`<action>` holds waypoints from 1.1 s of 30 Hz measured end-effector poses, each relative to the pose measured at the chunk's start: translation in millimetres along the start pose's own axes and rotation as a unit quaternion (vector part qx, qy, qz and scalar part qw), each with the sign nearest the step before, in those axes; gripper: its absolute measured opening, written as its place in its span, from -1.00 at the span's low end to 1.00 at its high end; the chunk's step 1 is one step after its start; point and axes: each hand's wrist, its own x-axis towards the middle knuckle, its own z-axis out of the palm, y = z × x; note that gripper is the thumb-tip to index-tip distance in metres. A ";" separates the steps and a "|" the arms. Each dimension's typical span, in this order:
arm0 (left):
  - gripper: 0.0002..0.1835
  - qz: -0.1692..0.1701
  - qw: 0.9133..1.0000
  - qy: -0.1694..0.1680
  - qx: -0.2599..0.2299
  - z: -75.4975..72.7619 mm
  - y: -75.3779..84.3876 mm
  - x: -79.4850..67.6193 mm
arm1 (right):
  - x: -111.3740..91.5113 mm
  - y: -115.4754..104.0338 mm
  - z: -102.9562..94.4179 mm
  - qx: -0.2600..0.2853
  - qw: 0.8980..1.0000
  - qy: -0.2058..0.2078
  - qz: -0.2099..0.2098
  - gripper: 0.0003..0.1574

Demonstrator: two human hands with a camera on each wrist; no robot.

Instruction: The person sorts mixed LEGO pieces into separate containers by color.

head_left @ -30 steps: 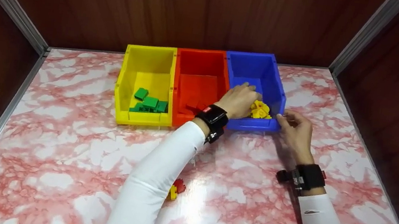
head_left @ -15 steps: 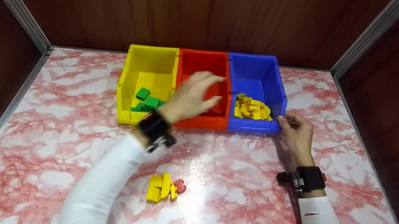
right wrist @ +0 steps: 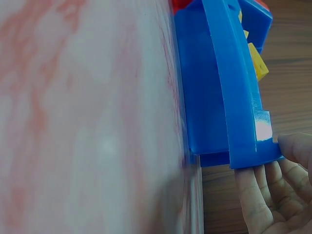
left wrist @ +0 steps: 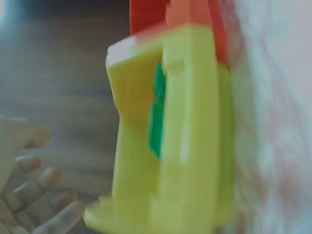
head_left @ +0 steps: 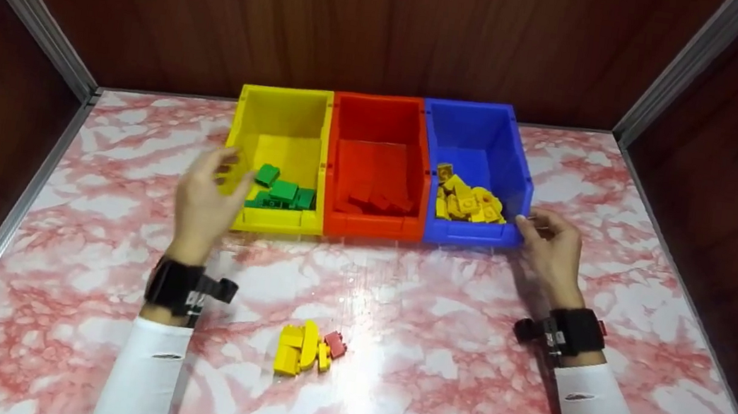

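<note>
In the head view my left hand [head_left: 207, 203] is at the left wall of the yellow bin [head_left: 274, 222], thumb and fingers apart. The left wrist view shows its fingers [left wrist: 46, 183] loosely bent, a gap between them and the bin. My right hand [head_left: 551, 256] pinches the front right corner of the blue bin [head_left: 476, 234]. In the right wrist view its thumb [right wrist: 297, 146] is on one side of the rim and the fingers on the other. Green bricks [head_left: 283, 190] lie in the yellow bin, yellow bricks [head_left: 468, 204] in the blue one.
Between them stands a red bin [head_left: 373, 226] with red bricks [head_left: 380, 200] inside. Several yellow bricks [head_left: 290, 350] and a red brick [head_left: 335, 345] lie on the marbled table [head_left: 431, 386] in front. A brown wood-patterned wall [head_left: 393, 25] rises behind the bins.
My left hand has come out of the blue bin, swung left over the red bin and reached the yellow bin's left side. Yellow bricks in the blue bin are uncovered. My right hand keeps its place.
</note>
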 end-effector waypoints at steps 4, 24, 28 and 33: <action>-0.53 -0.058 0.998 0.018 0.027 -4.4 -24.5 -10.9 | -0.2 0.9 0.8 0.008 1.000 -0.001 0.004 -0.61; -0.65 -0.135 0.989 0.018 -0.056 0.2 -50.2 -18.4 | -23.5 -34.9 3.0 -0.116 0.982 0.024 -0.148 -0.41; -0.65 -0.136 0.989 0.014 -0.056 -0.6 -51.4 -17.6 | -47.7 -62.9 17.8 -0.119 0.965 -0.113 -0.204 -0.14; -0.65 -0.133 0.990 0.011 -0.054 -0.4 -51.9 -16.9 | -81.1 -80.9 48.9 -0.178 0.880 -0.317 -0.305 0.15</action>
